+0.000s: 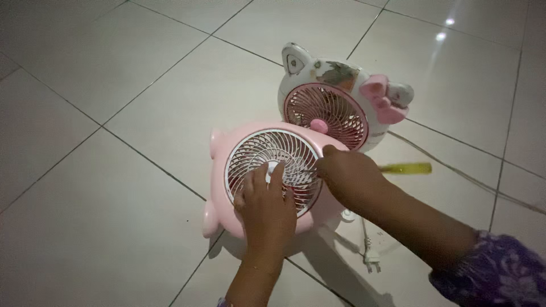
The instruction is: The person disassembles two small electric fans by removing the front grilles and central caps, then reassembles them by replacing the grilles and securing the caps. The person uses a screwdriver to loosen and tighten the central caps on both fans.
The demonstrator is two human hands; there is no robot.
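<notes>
A pink pig-shaped fan [227, 153] lies face up on the tiled floor, its white spiral grille [261, 149] toward me. My left hand [264, 207] rests on the lower part of the grille, fingers pressing a small white piece at the hub [273, 167]. My right hand [347, 176] reaches in from the right and grips the grille's right edge. Behind it stands a white cat-shaped fan [318, 71] with a pink grille [327, 113] and a pink bow [380, 98].
A yellow-handled tool [406, 168] lies on the floor to the right of the pink fan. A white power cord with plug [371, 258] trails near my right forearm. Another cord [472, 179] runs across the tiles at right.
</notes>
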